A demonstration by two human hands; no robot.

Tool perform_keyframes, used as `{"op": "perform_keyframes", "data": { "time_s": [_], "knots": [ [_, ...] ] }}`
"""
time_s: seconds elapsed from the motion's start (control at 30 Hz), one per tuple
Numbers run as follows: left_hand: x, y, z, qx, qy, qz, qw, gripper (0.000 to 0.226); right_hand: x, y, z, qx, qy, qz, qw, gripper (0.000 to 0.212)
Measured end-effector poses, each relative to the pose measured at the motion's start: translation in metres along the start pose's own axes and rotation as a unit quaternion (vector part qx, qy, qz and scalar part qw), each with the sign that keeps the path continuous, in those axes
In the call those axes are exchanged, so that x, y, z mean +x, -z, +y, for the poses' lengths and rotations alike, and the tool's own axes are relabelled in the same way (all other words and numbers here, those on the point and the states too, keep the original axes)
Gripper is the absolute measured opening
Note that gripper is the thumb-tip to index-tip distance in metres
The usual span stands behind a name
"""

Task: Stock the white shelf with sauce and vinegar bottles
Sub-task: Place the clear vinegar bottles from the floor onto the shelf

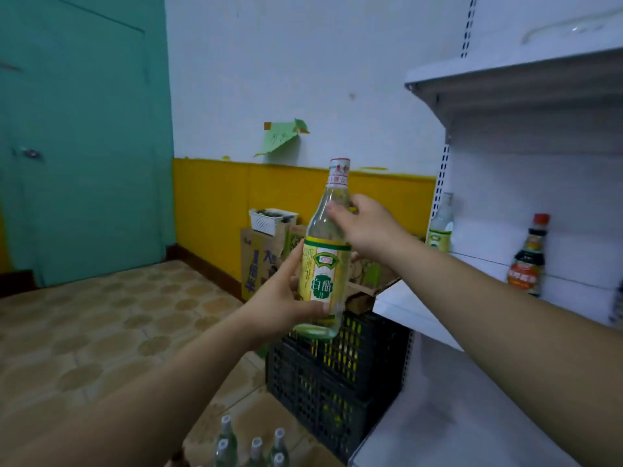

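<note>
Soft, even indoor light fills the room, rather dim and cool in cast. The vinegar bottle is the sharpest thing, its label readable, with a faint sheen on the glass. Right of it, the white shelf throws a grey shadow under its upper board. Below the bottle, the spare bottles blur, and straight lines far from it bow outward.

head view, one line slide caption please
Left hand and right hand hold a vinegar bottle beside the white shelf, where a sauce bottle stands.
</note>
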State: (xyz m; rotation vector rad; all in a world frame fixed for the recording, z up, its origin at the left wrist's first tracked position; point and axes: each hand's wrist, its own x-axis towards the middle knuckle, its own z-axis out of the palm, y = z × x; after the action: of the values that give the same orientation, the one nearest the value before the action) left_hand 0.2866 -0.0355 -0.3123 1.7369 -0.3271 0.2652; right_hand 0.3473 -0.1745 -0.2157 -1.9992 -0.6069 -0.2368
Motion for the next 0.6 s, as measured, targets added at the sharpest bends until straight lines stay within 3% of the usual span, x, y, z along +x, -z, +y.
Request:
{"op": "perform_keyframes", "data": {
  "time_s": [0.07, 0.17, 0.23, 0.4, 0.6],
  "knots": [
    [0.006, -0.013, 0.007, 0.0, -0.007, -0.001, 1.0, 0.097, -0.008, 0.016, 0.002, -0.03, 0.001, -0.004, 1.0, 0.033],
    [0.014, -0.028, 0.008, 0.011, 0.004, 0.001, 1.0, 0.102, -0.021, 0.032, 0.017, -0.052, -0.009, -0.047, 0.998, 0.078],
    [0.019, -0.037, 0.006, 0.027, 0.004, -0.003, 1.0, 0.101, -0.025, 0.038, 0.029, -0.02, -0.029, -0.06, 0.998, 0.092],
    [0.042, -0.065, -0.004, 0.018, -0.013, -0.045, 0.999, 0.096, -0.027, 0.057, 0.062, 0.021, -0.033, 0.023, 0.999, 0.094],
    [0.098, -0.117, -0.023, -0.042, -0.02, -0.125, 0.991, 0.093, -0.03, 0.1, 0.109, -0.007, -0.056, 0.106, 0.993, 0.065]
  ]
}}
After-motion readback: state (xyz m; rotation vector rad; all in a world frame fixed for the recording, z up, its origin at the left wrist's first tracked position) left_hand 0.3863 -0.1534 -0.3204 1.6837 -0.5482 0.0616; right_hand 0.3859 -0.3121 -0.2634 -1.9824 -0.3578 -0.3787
